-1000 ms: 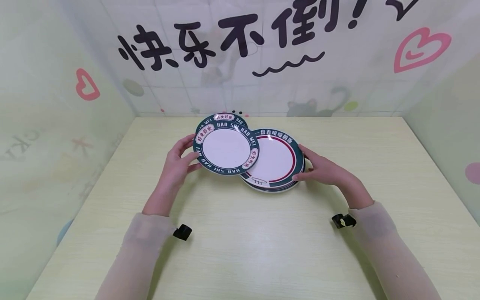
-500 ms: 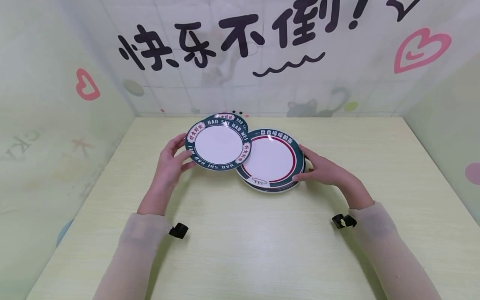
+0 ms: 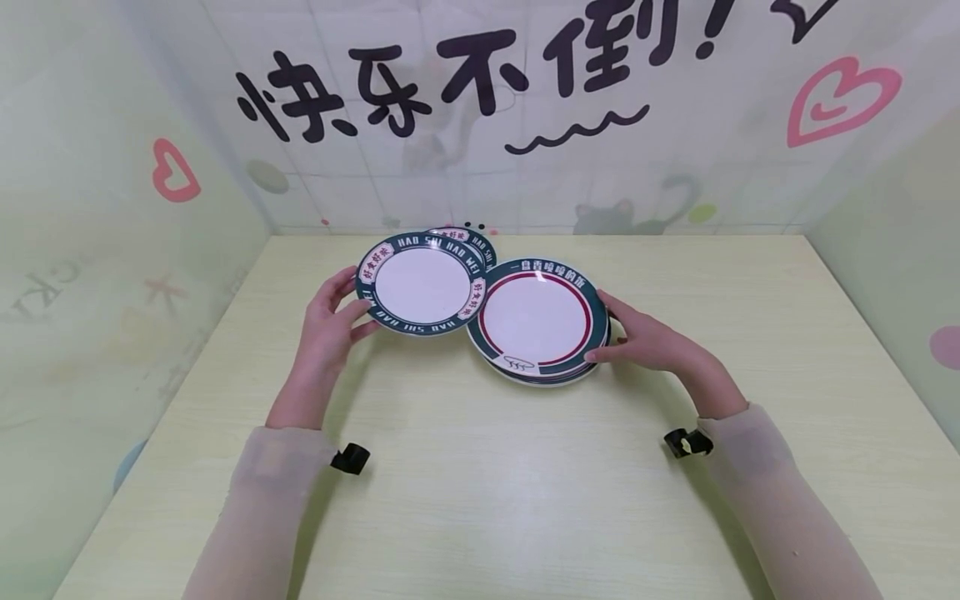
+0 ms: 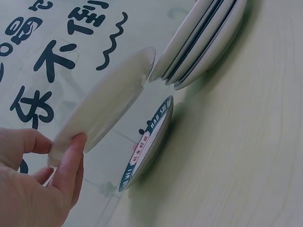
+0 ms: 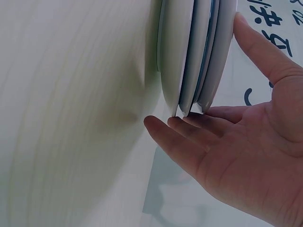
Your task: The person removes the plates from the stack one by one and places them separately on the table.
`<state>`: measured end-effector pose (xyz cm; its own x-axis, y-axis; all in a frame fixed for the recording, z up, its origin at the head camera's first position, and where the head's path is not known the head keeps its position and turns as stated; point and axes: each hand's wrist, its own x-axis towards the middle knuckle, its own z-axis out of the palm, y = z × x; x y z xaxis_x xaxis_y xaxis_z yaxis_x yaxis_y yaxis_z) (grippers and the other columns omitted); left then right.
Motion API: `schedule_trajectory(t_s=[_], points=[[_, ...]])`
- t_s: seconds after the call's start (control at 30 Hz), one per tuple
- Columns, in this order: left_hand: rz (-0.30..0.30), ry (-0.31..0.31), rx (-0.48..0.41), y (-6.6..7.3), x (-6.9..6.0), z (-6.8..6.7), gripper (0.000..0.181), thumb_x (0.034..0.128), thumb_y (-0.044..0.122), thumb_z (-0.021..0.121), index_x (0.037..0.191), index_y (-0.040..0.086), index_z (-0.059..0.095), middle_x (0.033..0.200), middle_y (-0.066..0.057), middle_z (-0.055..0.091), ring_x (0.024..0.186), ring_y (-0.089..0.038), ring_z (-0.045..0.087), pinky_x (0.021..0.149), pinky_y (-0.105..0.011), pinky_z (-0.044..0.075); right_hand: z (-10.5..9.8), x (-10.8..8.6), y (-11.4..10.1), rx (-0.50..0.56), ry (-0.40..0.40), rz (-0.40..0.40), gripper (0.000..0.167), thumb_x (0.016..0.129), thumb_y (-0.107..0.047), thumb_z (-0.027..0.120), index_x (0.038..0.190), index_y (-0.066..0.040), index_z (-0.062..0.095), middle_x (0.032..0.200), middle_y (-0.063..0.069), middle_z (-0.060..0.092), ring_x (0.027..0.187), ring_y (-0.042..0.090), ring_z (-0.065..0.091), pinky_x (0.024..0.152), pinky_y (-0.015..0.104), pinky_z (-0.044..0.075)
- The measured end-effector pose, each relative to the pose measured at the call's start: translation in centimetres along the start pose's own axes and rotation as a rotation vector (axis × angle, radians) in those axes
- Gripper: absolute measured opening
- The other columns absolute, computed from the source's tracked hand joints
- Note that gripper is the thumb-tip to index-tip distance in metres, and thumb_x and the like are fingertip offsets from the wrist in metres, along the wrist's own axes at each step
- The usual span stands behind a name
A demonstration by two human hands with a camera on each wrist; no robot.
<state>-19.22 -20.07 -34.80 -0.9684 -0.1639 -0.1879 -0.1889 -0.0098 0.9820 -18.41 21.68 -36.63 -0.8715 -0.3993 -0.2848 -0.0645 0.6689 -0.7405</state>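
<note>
My left hand (image 3: pixel 326 321) pinches a green-rimmed white plate (image 3: pixel 422 285) by its left edge, thumb on top and fingers beneath. This plate is tilted and off the table, as the left wrist view shows. Beneath and behind it, partly covered, a similar plate (image 4: pixel 147 146) lies on the table. To the right stands a stack of several plates (image 3: pixel 536 321), the top one with a red ring inside its green rim. My right hand (image 5: pixel 246 142) steadies the stack's right edge, its thumb on the top plate's rim and its extended fingers against the edges below.
The pale wooden table (image 3: pixel 487 483) reaches back to a printed wall (image 3: pixel 450 192) with dark lettering. Side walls stand at left and right. A black wrist strap piece (image 3: pixel 351 458) juts from the left sleeve, another black piece (image 3: pixel 686 442) from the right.
My left hand has drawn the plate leftward and slightly up, away from over the stack, baring more of the stack's top plate. The right hand has stayed in place.
</note>
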Motion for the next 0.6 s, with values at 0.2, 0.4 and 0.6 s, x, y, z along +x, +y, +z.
schedule_trajectory(t_s=[0.2,0.4,0.6], points=[[-0.014,0.025,-0.012,-0.04,0.15,-0.32,0.064,0.098,0.002,0.055,0.155,0.022,0.034,0.158,-0.006,0.035,0.1,-0.01,0.06,0.076,-0.017,0.06,0.01,0.08,0.04,0.0,0.001,0.006,0.105,0.088,-0.034,0.075,0.162,-0.013,0.003,0.168,0.017,0.011,0.154,0.04,0.013,0.12,0.06,0.03],[-0.033,0.058,-0.032,0.03,0.43,-0.68,0.064,0.0983,0.004,0.056,0.155,0.024,0.033,0.158,-0.005,0.035,0.104,-0.011,0.059,0.078,-0.018,0.06,0.08,0.0,-0.09,0.006,0.001,0.004,0.105,0.088,-0.034,0.075,0.162,-0.013,0.003,0.168,0.017,0.012,0.154,0.041,0.014,0.119,0.06,0.032],[-0.041,0.078,-0.07,0.12,0.7,-0.97,0.065,0.0978,0.002,0.056,0.155,0.023,0.033,0.158,-0.006,0.035,0.104,-0.011,0.059,0.077,-0.018,0.06,0.08,-0.01,-0.27,0.018,0.0,-0.003,0.105,0.088,-0.032,0.075,0.162,-0.014,0.003,0.167,0.019,0.012,0.153,0.042,0.014,0.118,0.061,0.033]])
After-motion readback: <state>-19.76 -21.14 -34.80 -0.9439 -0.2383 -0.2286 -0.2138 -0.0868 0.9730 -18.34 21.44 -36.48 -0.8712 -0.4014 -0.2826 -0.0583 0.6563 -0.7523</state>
